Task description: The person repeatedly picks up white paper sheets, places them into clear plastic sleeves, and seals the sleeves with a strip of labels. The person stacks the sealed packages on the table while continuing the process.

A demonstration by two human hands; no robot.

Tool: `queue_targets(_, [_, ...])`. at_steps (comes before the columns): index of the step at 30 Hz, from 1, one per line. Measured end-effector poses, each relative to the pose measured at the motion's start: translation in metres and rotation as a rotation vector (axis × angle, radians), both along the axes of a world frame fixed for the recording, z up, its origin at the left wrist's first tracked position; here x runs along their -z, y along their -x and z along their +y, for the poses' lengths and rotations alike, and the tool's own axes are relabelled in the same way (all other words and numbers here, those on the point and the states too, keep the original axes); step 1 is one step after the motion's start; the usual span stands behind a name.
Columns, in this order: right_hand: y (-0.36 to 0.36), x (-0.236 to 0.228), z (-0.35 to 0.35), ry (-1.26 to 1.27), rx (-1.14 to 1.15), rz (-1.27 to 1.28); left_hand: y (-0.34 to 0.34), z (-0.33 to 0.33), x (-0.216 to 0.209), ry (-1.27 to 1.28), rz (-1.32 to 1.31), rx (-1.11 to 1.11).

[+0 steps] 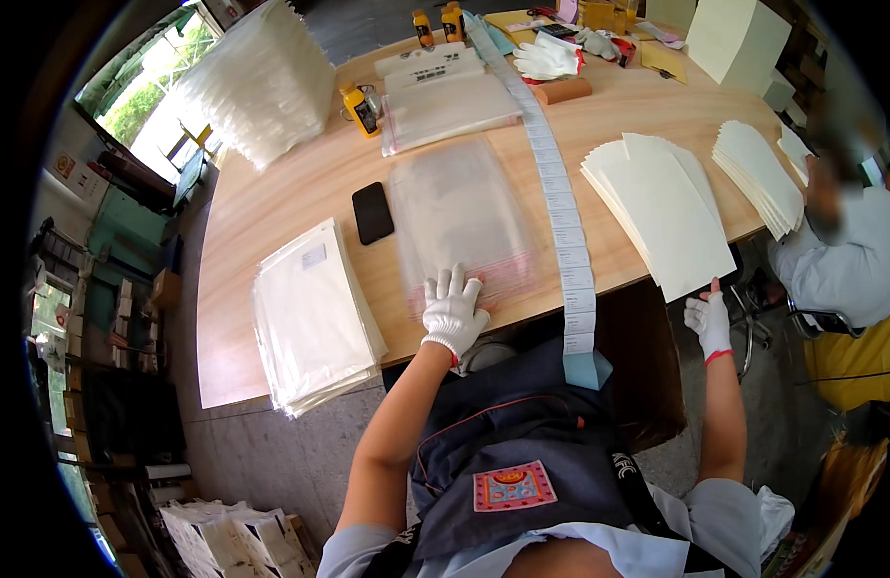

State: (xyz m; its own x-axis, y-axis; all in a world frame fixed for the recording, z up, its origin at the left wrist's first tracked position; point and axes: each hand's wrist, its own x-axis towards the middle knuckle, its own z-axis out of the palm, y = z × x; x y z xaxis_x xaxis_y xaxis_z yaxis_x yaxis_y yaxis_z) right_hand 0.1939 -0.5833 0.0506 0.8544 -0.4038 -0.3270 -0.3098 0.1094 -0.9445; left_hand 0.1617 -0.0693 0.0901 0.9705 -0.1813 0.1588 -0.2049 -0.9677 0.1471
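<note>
My left hand (pixel 454 310), in a white knitted glove with red trim, lies with fingers spread on the near end of a stack of clear plastic bags (pixel 464 207). My right hand (pixel 709 323), gloved with bare fingertips, is at the near right corner of a cream card sheet (pixel 684 226). Its fingers are curled and appear to pinch that corner. The sheet juts toward me from a fanned stack of similar sheets (pixel 618 193). A long strip of pale blue labels (pixel 565 217) runs between the hands and hangs over the table edge.
Left of the bags lie a black phone (pixel 372 213) and a pile of bagged sheets (pixel 315 318) overhanging the edge. Farther back are more bags (pixel 454 111), an orange bottle (pixel 359 109) and white gloves (pixel 547 58). Another person (pixel 840 241) sits at the right.
</note>
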Motion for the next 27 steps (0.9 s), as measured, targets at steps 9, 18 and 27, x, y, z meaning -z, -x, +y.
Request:
queue_targets(9, [-0.058, -0.012, -0.023, -0.206, 0.053, -0.200, -0.019, 0.017, -0.026, -0.105, 0.295, -0.187])
queue_targets(18, [0.043, -0.086, 0.107, -0.521, -0.454, -0.012, -0.018, 0.048, -0.003, 0.177, 0.178, -0.133])
queue_targets(27, [0.088, -0.040, 0.146, -0.672, -0.454, 0.131, -0.002, 0.053, 0.009, 0.230, -0.093, -0.283])
